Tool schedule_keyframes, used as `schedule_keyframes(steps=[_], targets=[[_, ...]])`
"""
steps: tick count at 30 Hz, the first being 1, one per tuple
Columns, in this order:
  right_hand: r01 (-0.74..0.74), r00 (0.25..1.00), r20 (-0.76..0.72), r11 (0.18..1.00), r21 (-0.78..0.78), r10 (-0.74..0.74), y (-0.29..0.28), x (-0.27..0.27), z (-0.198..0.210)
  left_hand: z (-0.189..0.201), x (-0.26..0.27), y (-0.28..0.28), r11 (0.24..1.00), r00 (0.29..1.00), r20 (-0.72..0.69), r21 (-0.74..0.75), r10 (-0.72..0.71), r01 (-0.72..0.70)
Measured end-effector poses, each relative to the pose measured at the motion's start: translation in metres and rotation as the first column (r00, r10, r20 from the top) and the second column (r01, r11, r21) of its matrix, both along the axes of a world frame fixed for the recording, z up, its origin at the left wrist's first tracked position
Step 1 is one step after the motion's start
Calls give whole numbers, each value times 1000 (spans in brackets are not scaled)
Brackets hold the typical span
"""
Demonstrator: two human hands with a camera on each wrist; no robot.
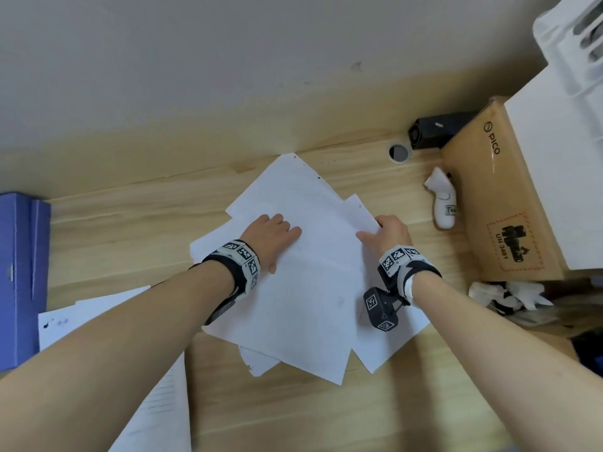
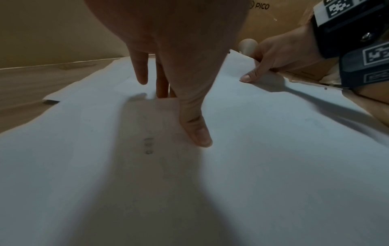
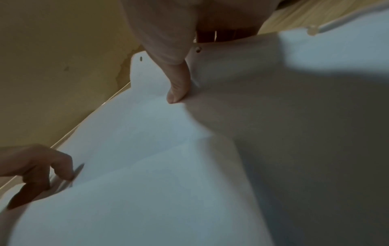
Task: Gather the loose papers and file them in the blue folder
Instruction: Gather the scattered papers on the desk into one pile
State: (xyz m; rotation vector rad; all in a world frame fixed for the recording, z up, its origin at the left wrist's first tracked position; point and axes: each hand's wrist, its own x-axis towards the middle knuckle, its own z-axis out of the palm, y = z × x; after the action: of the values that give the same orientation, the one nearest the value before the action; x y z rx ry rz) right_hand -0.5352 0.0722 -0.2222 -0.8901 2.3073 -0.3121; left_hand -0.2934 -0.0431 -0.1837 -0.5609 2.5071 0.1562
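Note:
A loose pile of white papers [image 1: 303, 262] lies askew on the middle of the wooden desk [image 1: 130, 230]. My left hand [image 1: 277, 236] is at the pile's upper left. Its thumb [image 2: 197, 133] lies on the top sheet [image 2: 252, 158] and its fingers tuck behind that sheet's edge. My right hand [image 1: 381, 230] pinches the pile's right edge, thumb [image 3: 179, 88] on top and fingers hidden beneath. The blue folder [image 1: 19, 278] lies shut at the desk's far left. More sheets [image 1: 98, 308] lie under my left forearm.
A cardboard PICO box [image 1: 499, 197] stands at the right with a white box [image 1: 554, 158] on it. A white controller [image 1: 443, 203], a black device [image 1: 434, 128] and a cable hole [image 1: 398, 153] lie near the wall. Crumpled white material [image 1: 509, 295] sits at the right.

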Motion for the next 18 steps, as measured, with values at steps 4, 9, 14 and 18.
schedule_keyframes(steps=[4,9,14,18], targets=[[4,1000,-2,1000,-1,-4,4,3,-5,1,0,7,998,999,18,-50,-32,33],[-40,999,-18,999,-30,39,14,11,-5,2,1,21,995,997,32,-67,-66,68],[-21,998,60,996,-83,26,38,24,8,12,8,39,981,981,44,60,-188,185],[98,980,175,995,-28,-92,60,19,27,42,15,49,976,980,-49,92,-193,196]])
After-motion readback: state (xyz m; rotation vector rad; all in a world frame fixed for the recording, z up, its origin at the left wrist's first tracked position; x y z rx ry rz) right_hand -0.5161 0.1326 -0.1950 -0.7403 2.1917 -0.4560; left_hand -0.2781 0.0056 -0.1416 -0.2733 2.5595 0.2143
